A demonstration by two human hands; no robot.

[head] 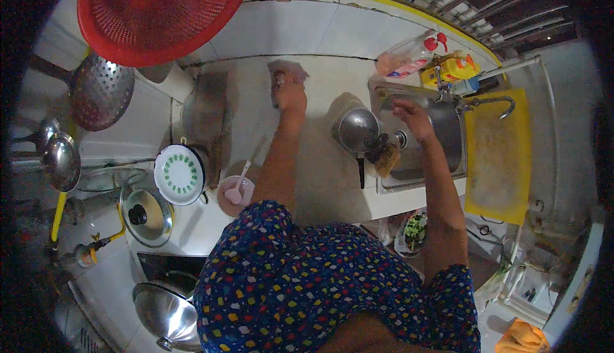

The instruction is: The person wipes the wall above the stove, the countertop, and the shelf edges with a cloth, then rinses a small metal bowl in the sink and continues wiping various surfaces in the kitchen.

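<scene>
My left hand (291, 94) is on a dark, crumpled cloth (300, 69), pressed to the pale countertop (316, 161) near the tiled back wall. Over the stainless steel sink (443, 146) hangs my right hand (415, 120), its fingers bent and a little apart, with nothing seen in it. A metal pot with a black handle (359, 125) stands on the countertop at the sink's left edge. Touching or close beside it are a dark scouring pad (377, 149) and a tan sponge-like piece (387, 160).
A red plastic colander (163, 17) hangs at upper left, near a skimmer (102, 94) and a ladle (61, 161). Soap bottles (407, 58) stand behind the sink, by the faucet (479, 103). Left lie an enamel plate (179, 175), a bowl with a spoon (225, 199) and a glass lid (146, 228).
</scene>
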